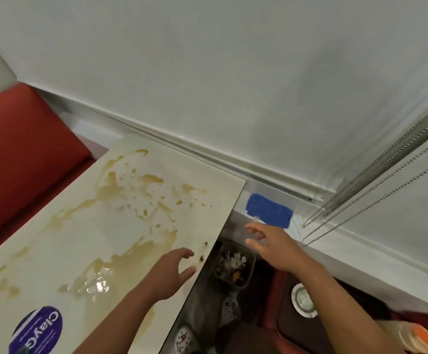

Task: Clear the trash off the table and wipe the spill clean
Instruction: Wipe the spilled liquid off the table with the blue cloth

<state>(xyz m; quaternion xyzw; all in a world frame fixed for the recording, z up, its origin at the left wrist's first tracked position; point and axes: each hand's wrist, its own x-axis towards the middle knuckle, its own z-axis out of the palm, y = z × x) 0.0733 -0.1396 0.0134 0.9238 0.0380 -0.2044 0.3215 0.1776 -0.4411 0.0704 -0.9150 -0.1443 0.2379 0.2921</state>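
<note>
A brown spill (131,200) spreads in streaks and drops over the cream table (54,251), with a wet glossy puddle (98,282) near the front. A folded blue cloth (269,210) lies on the white sill past the table's right edge. My right hand (269,241) hovers just below the cloth with fingers spread, holding nothing. My left hand (174,269) is over the table's right edge with loosely curved fingers, also holding nothing. On the floor below, a small bin (234,264) holds trash.
A round purple sticker (38,330) sits on the table's near corner. A red seat (21,154) lies to the left. Blind cords (376,185) hang at the right. On the right seat are a round metal lid (303,298) and an orange-capped container (419,337).
</note>
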